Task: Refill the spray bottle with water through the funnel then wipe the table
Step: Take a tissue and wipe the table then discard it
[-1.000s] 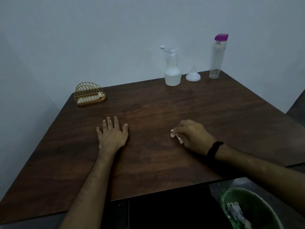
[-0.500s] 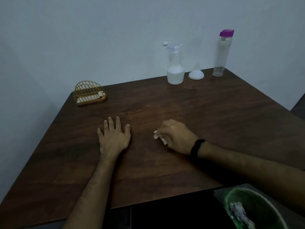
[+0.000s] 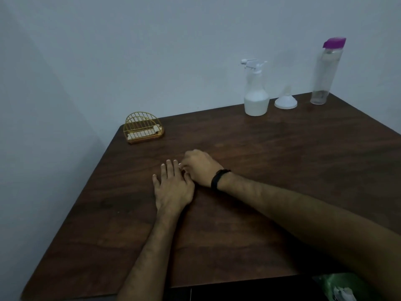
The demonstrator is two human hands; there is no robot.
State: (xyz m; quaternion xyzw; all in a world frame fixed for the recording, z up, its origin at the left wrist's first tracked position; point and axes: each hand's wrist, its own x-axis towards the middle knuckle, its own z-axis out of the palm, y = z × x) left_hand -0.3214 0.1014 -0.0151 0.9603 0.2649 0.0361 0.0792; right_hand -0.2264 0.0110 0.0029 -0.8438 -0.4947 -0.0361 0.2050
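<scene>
My left hand point(image 3: 172, 187) lies flat on the dark wooden table point(image 3: 282, 170), fingers apart, holding nothing. My right hand point(image 3: 199, 167), with a black wristband, is closed on a white tissue point(image 3: 180, 165) of which only a sliver shows, and it presses right against the left hand's fingers. At the table's far edge stand the white spray bottle point(image 3: 256, 92) with liquid in its lower part, the white funnel point(image 3: 285, 99) turned mouth down, and a clear water bottle point(image 3: 326, 71) with a purple cap.
A gold wire holder point(image 3: 143, 128) with white tissues sits at the far left corner. A green bin point(image 3: 342, 286) with crumpled paper shows below the table's near right edge. Walls close in behind and to the left.
My right hand has slid left across the table with the tissue until it meets my left hand. The left hand has stayed put; the view has shifted left.
</scene>
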